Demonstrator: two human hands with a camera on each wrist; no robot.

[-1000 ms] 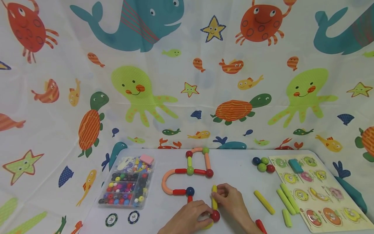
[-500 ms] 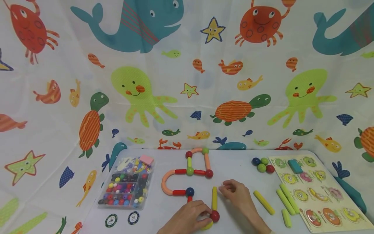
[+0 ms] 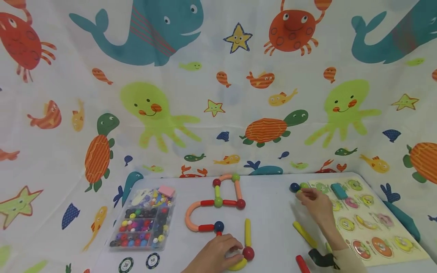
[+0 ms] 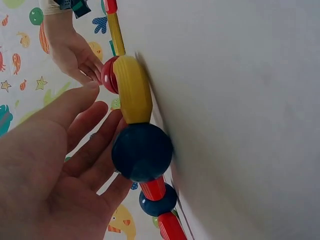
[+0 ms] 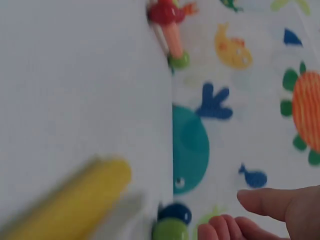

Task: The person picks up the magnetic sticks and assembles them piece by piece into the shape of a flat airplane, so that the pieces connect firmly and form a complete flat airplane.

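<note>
My left hand rests at the table's front, beside a red ball and a curved yellow stick. In the left wrist view its fingers lie loosely behind the curved stick and a dark blue ball; the thumb tip is close to the red ball. A straight yellow stick runs back from that ball. At the back right, my right hand reaches over loose balls, a dark blue one and a green one. It hides the others. No object shows between thumb and fingers in the right wrist view.
A chain of red and peach sticks with coloured balls spans the middle. To its left are a bead box and two round chips. A fruit puzzle board lies right; a yellow stick and red stick lie nearby.
My right hand has let go of the straight yellow stick and moved right and back to the loose balls. My left hand stays by the red ball. The head view has shifted slightly.
</note>
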